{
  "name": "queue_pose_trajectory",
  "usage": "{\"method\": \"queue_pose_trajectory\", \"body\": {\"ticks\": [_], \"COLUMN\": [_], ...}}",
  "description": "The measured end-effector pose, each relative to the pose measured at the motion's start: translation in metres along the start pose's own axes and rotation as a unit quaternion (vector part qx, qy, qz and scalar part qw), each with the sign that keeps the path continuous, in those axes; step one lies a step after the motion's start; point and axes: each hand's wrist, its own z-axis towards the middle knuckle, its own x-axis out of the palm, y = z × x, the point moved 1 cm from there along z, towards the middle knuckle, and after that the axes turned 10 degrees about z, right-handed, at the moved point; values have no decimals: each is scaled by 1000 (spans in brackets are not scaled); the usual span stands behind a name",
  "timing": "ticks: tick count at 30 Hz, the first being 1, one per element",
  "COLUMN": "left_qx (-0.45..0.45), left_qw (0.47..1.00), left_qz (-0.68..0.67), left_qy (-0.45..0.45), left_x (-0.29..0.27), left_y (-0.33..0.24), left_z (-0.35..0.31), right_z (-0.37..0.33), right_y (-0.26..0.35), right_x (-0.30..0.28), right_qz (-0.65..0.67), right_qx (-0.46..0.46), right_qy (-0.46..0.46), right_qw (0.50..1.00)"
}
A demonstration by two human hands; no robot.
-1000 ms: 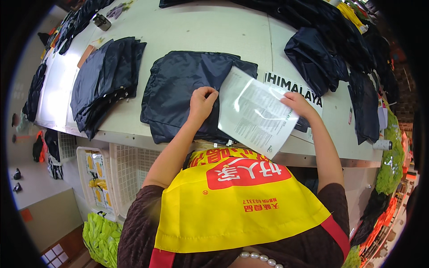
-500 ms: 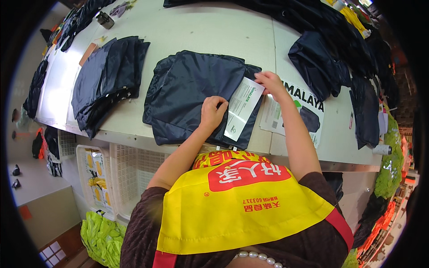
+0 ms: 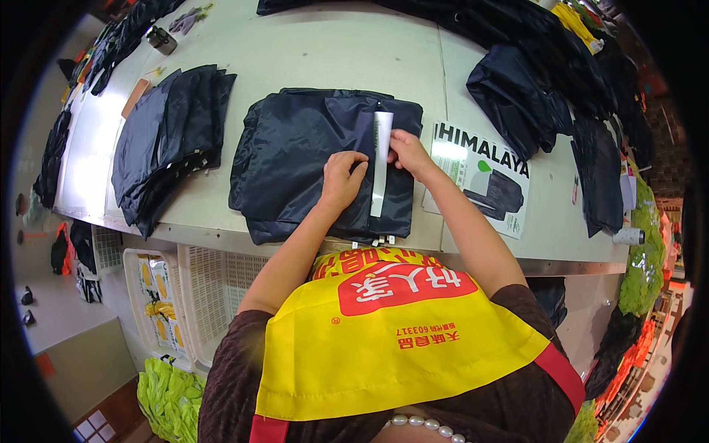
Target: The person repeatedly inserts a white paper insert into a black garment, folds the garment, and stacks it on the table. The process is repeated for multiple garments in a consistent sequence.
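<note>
A folded navy garment (image 3: 295, 140) of shiny fabric lies on a stack of similar dark pieces in front of me. On its right part, a white printed card (image 3: 381, 155) runs lengthwise and looks narrower than a full face. My left hand (image 3: 344, 179) rests on the garment just left of the card, its fingers bent together at a fabric edge. My right hand (image 3: 410, 153) is closed at the card's right edge, thumb and fingertips pinching it. Small white tags (image 3: 380, 241) stick out at the stack's near edge.
Larger printed sheets (image 3: 480, 181) lie to the right. A dark stack (image 3: 173, 140) stands at left, with a dark bottle (image 3: 161, 40) beyond. More dark fabric (image 3: 517, 96) is heaped far right. A white thread spool (image 3: 628, 236) sits at the right edge; white crates (image 3: 214, 288) stand below.
The card has turned from slanted, with its printed face showing, to nearly straight and narrow. My right hand has moved left and nearer along with it. The left hand stays on the garment.
</note>
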Motion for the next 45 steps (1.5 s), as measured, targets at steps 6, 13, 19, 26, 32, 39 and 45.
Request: {"method": "queue_pose_trajectory", "body": {"ticks": [6, 13, 19, 26, 32, 39, 45], "left_qx": [61, 68, 22, 116, -17, -12, -56], "left_qw": [982, 965, 961, 960, 943, 983, 983], "left_qz": [175, 241, 225, 196, -156, 35, 61], "left_qy": [41, 79, 159, 160, 294, 179, 165], "left_x": [10, 11, 10, 16, -36, -38, -24], "left_y": [-5, -14, -9, -11, -8, -30, -33], "left_z": [-10, -10, 3, -33, -69, -97, -83], "right_z": [-24, -45, -68, -57, -51, -35, 27], "right_y": [6, 46, 84, -16, -49, 6, -21], "right_x": [-6, -27, -62, -31, -19, -26, -60], "right_qz": [-569, -672, -482, -242, -187, 170, -12], "right_qx": [-254, -246, -315, -113, -24, -3, -127], "right_qy": [61, 125, 97, -161, -166, -154, -286], "right_qw": [780, 687, 812, 950, 968, 973, 950]}}
